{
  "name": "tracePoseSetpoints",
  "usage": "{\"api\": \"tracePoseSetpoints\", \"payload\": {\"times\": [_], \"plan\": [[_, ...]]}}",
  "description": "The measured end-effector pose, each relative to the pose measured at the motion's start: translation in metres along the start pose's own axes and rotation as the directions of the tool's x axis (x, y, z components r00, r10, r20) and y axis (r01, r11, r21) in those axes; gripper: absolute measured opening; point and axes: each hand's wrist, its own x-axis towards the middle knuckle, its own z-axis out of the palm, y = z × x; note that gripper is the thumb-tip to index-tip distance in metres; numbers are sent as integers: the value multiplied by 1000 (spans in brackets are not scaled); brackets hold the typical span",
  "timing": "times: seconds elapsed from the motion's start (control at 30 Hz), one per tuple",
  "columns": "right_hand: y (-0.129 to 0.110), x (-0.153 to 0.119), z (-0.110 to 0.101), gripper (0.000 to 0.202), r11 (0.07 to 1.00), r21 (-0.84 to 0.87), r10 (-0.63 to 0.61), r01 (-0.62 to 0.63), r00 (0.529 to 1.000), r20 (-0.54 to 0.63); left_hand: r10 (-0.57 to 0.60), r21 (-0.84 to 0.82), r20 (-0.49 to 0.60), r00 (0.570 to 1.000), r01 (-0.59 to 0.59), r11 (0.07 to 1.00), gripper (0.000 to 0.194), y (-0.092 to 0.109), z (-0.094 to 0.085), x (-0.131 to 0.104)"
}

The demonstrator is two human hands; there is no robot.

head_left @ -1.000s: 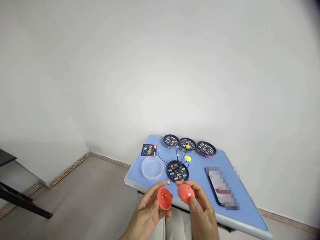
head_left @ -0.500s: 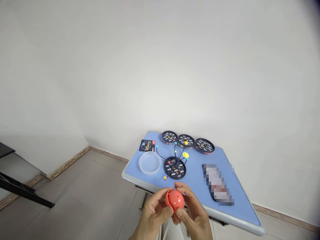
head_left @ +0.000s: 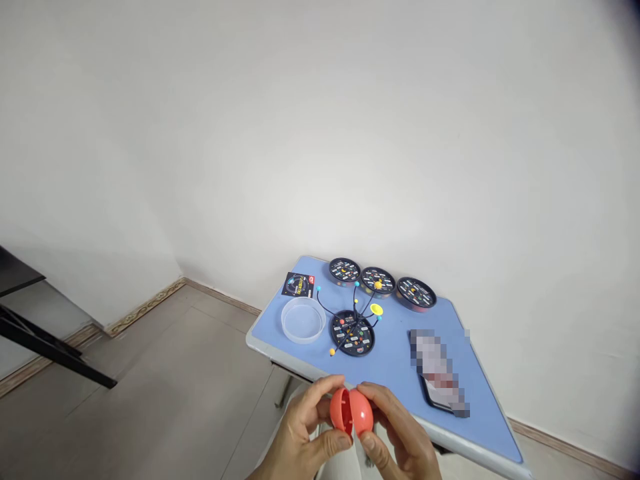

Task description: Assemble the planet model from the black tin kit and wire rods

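Two halves of a red plastic ball are between my hands at the table's front edge. My left hand (head_left: 313, 423) pinches the left half-shell (head_left: 338, 408), whose hollow inside with small pegs shows. In my right hand (head_left: 395, 427) is the right half-shell (head_left: 362, 412), its smooth outside towards me. A gap separates the halves at the top; whether they touch lower down I cannot tell. Just beyond stands a planet model on a round black base (head_left: 353, 339), with curved black arms ending in small blue, orange and red balls and a yellow cup-shaped piece (head_left: 377, 309).
On the blue table (head_left: 390, 373) lie a clear round container (head_left: 303, 321) and a black printed card (head_left: 299, 285) at left. Three round black-topped tins, one a middle tin (head_left: 379, 281), line the back by the wall. A pixelated phone (head_left: 437, 373) rests at right.
The red ball was nearly closed, its halves askew; now they are turned and parted, showing the hollow inside. The whole view has shifted slightly.
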Motion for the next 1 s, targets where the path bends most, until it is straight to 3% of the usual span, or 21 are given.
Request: {"api": "tracePoseSetpoints", "payload": {"times": [0.2, 0.77, 1.0], "plan": [[9, -8, 5, 34, 1000, 29, -8, 8, 1000, 18, 169, 139, 42, 985, -173, 975, 45, 9, 4, 1], [11, -9, 5, 36, 998, 33, -55, 54, 997, 46, 260, 296, 124, 958, -286, 911, 47, 15, 2, 2], [8, -7, 3, 39, 998, 39, -48, 45, 995, 92, 403, 529, 166, 900, -427, 733, 54, 6, -1, 2]]}}
